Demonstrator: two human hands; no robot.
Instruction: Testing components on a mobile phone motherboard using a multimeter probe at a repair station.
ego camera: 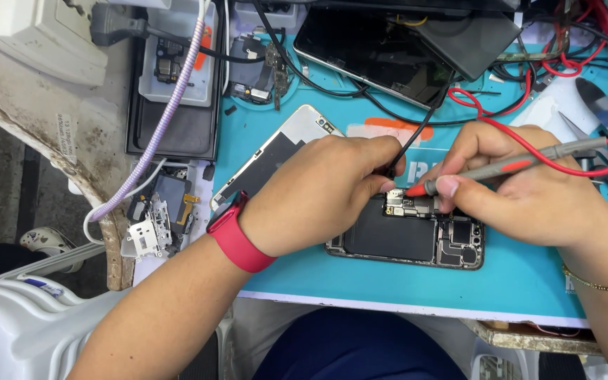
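A turquoise work mat point(388, 281) is taken as the landmark; at its centre an opened phone point(406, 239) is laid with its long axis left to right, exposed board at the right end. Over the phone's left half, the left hand point(318, 193) is clenched on a black probe lead point(416, 134). From the right, the right hand point(522, 186) pinches a grey-and-red probe point(501, 169), its tip set on the board directly below both grips.

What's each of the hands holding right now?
Left hand: closed on the black probe, over the opened phone.
Right hand: closed on the red-tipped grey probe, tip on the phone's board.
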